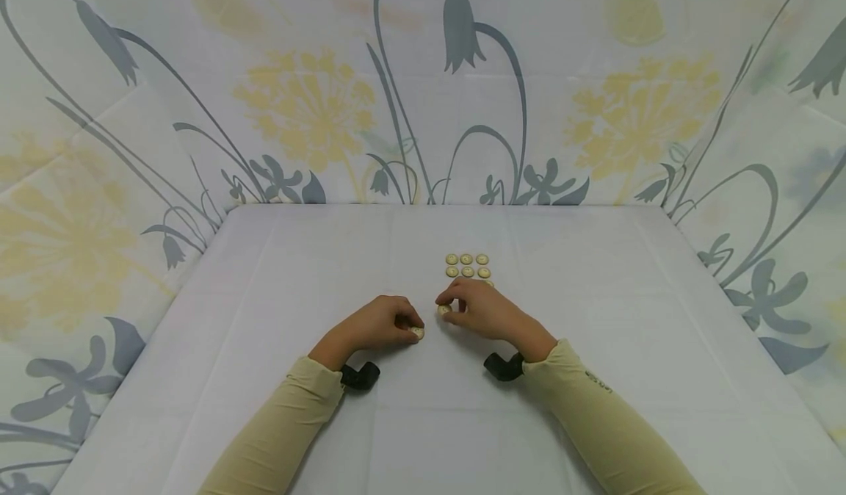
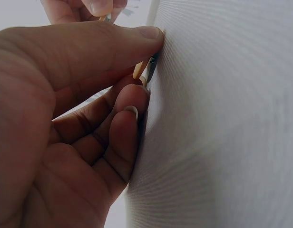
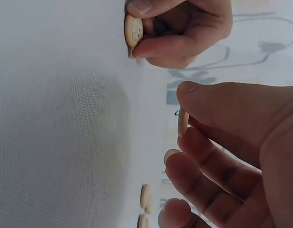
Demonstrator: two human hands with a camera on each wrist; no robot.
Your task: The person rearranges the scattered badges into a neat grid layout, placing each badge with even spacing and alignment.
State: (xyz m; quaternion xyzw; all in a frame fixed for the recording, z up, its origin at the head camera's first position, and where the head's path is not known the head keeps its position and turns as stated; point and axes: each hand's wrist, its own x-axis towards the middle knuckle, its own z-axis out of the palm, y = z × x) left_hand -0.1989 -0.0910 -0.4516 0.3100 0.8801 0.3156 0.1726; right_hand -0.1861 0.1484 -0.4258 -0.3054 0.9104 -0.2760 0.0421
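My left hand (image 1: 383,324) pinches a small round wooden disc (image 1: 417,333) between thumb and fingers, low at the tabletop. In the right wrist view the face of this disc (image 3: 134,31) shows dark printed marks. A second wooden disc (image 1: 444,309) is pinched by my right hand (image 1: 485,310), just to the right of the left hand. Seen edge-on in the right wrist view, the right hand's disc (image 3: 183,122) sits between thumb and index finger. Beyond the right hand, several like discs (image 1: 467,271) lie in neat rows; the hand partly covers the nearest ones.
A white cloth (image 1: 423,436) with faint creases covers the table. Behind it and at both sides hangs a floral-patterned curtain (image 1: 423,113). Black wrist bands (image 1: 360,376) stick out inward from beneath both beige sleeves (image 1: 277,429).
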